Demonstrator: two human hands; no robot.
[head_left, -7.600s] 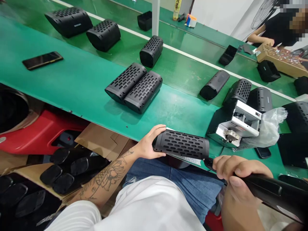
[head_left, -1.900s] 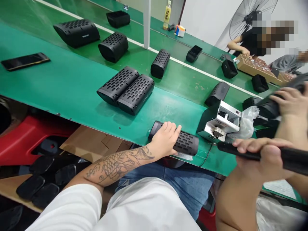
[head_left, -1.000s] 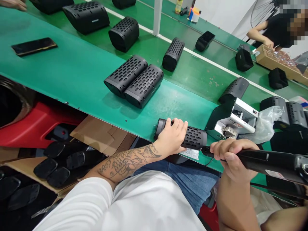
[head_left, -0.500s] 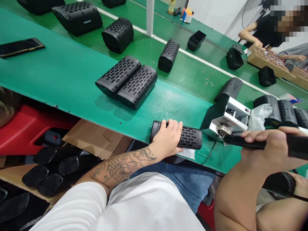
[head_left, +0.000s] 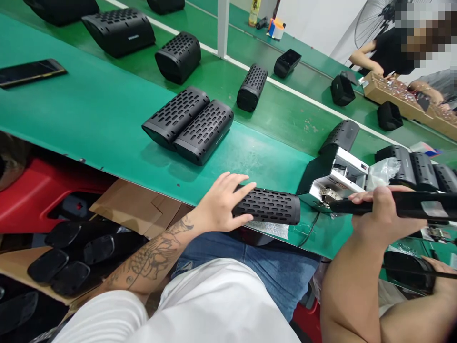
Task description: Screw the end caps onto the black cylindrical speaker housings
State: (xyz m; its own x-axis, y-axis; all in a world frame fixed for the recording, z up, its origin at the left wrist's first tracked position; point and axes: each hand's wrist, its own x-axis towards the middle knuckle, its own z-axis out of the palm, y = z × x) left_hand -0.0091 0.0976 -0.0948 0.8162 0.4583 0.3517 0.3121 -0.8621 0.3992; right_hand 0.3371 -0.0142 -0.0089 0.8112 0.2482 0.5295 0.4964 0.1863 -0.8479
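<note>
Setting: Green conveyor belt (head_left: 107, 119) runs across a factory bench, seen from above by a seated person in a white shirt and jeans.
Far left: flat black phone (head_left: 30, 71) lies on the belt, well apart from the work.
Below the belt, left: cardboard box (head_left: 21, 267) holds smooth black oval end caps (head_left: 57, 264).
Centre belt: two black speaker shells (head_left: 189, 124) lie touching side by side, matte plastic, rounded, pierced with rows of slots.
Left hand: left hand (head_left: 217, 205), forearm tattooed, cups the left end of the perforated cylinder, fingers spread loosely over the top, not clenched.
Work piece: perforated cylinder (head_left: 271, 212), a black matte tube covered in small slots, lies on its side at the belt's near edge, just beside a small clear plastic sheet (head_left: 273, 229).
Machine: small metal-and-black device (head_left: 335, 183) sits just right of the cylinder, with a crumpled clear bag (head_left: 383, 171) behind it.
Right hand: right hand (head_left: 383, 216) is closed around a long black tool (head_left: 400, 206), its tip near the device and apart from the cylinder.
Step in hand: seemingly steadying the cylinder while the tool is held clear.
Next move calls for: likely a firm hold on the cylinder and the tool tip lined up squarely with its right end.
</note>
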